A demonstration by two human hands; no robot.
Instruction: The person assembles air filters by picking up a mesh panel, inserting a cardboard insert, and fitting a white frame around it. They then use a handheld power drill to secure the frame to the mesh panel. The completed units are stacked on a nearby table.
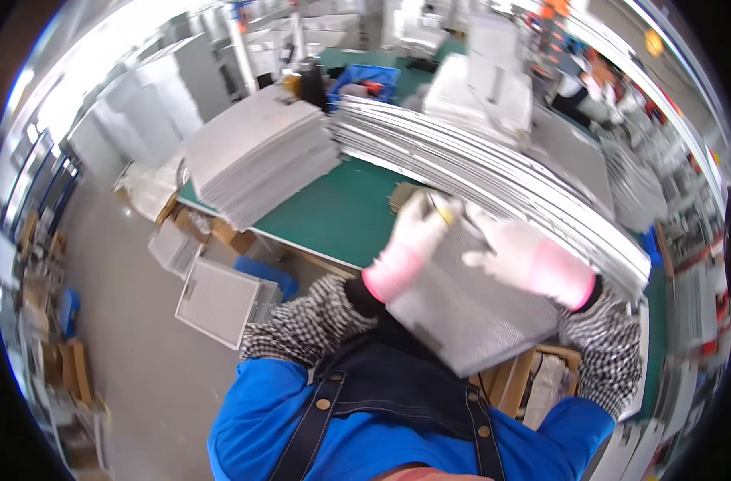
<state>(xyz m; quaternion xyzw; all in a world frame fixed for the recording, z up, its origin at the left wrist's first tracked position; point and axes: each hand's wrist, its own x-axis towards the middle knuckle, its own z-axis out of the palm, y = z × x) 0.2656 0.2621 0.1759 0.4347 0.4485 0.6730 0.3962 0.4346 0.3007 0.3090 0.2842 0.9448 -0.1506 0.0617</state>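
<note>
A grey mesh panel (477, 305) lies tilted in front of me, between my body and the green table (325, 200). My left hand (413, 236), in a white glove with a pink cuff, is closed near the panel's far corner on a small object with a yellow part (446, 215); its kind is blurred. Over the panel's far right side, my right hand (526, 260), gloved the same way, has its fingers stretched forward and its thumb apart. Its fingertips come close to the left hand and are smeared. A small brownish piece (401, 195) sits just beyond my left hand.
A tall stack of flat panels (261, 152) stands on the table's left. Long metal strips (477, 168) are piled along the far side. Behind are a blue crate (364, 84) and more stacked panels (481, 96). A framed panel (221, 301) and a blue bin (267, 275) stand lower left.
</note>
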